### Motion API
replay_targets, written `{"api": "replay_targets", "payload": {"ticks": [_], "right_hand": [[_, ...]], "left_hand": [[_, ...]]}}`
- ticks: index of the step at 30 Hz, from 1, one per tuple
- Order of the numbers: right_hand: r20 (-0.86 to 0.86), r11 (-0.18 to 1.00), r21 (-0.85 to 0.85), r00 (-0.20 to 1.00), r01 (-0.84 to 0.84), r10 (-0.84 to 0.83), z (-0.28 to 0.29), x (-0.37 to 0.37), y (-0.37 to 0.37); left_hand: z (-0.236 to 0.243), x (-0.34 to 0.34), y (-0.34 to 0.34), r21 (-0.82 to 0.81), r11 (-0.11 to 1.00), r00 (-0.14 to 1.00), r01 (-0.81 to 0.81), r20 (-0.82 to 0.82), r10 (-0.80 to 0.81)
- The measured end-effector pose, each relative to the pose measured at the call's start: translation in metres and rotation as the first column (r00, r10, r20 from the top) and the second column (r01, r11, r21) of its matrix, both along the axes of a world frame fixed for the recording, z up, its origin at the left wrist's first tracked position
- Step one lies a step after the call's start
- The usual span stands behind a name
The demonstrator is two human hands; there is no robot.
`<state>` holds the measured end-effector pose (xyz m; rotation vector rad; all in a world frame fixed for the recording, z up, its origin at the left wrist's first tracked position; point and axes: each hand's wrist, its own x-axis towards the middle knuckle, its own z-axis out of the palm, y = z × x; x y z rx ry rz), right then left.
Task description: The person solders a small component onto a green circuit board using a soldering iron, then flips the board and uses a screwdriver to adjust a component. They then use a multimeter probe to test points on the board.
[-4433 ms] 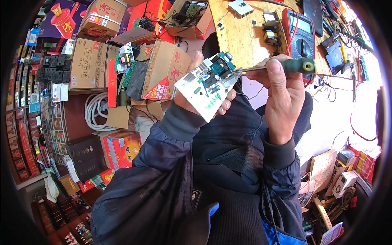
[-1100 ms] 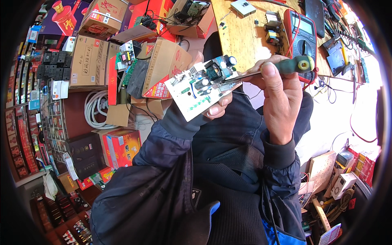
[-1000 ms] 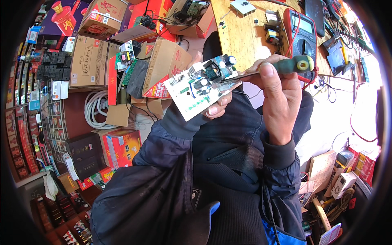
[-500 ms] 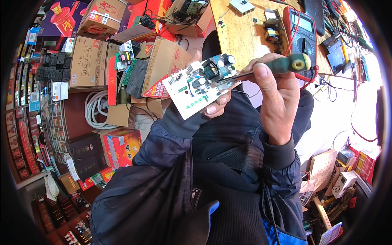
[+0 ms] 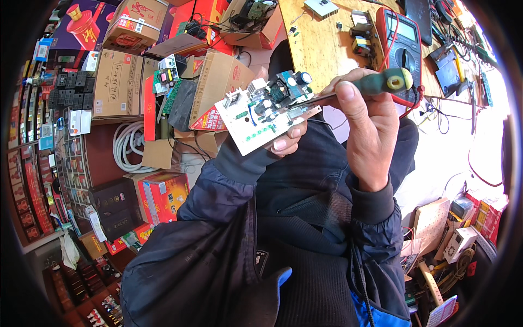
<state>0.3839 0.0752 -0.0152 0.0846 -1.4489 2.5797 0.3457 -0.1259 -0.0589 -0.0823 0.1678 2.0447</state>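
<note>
My left hand [image 5: 289, 143] is closed around the lower and back edge of a pale circuit board [image 5: 235, 126], held tilted above my lap. Capacitors, a black transformer and a metal heat sink stand up from its face. In my right hand [image 5: 371, 136] is a screwdriver [image 5: 376, 84] with a dark green and yellow handle, gripped between thumb and fingers. Its shaft points left to the metal part at the board's right side. Whether the tip touches that part or a screw cannot be made out.
A wooden bench [image 5: 310, 54] at the top right bears a red multimeter [image 5: 404, 57] and a small module [image 5: 362, 35]. Cardboard boxes [image 5: 117, 82] and a box of circuit boards [image 5: 218, 90] stand at left, above a coiled white hose [image 5: 128, 147]. Tools and boxes [image 5: 460, 245] crowd the lower right.
The circuit board has shifted slightly left and up and turned a little. My right hand and the screwdriver have moved slightly left and up too. Both grips stay the same.
</note>
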Motion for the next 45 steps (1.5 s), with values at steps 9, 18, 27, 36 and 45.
{"api": "replay_targets", "payload": {"ticks": [9, 18, 27, 36, 45], "right_hand": [[-0.027, 0.999, 0.036, 1.000, -0.009, 0.010, -0.001, -0.001, 0.001], [0.010, 0.998, 0.002, 0.998, 0.057, -0.057, 0.004, 0.004, -0.003], [-0.016, 0.991, 0.134, 0.999, 0.030, -0.028, 0.008, 0.024, -0.007], [-0.094, 0.968, 0.244, 0.995, 0.050, -0.028, 0.002, 0.023, -0.009], [-0.114, 0.961, 0.270, 0.993, 0.060, -0.030, -0.002, 0.017, -0.009]], "left_hand": [[-0.006, -0.009, 0.003, 0.095, 0.993, 0.995, 0.075, -0.072, -0.069], [-0.002, -0.008, 0.002, 0.011, 1.000, 0.994, 0.028, -0.109, -0.026], [-0.008, -0.008, -0.003, -0.009, 0.997, 0.978, 0.070, -0.198, -0.071], [-0.014, -0.008, -0.001, 0.078, 0.997, 0.987, 0.003, -0.160, 0.009], [-0.016, -0.011, 0.000, 0.097, 0.995, 0.986, 0.011, -0.166, 0.005]]}}
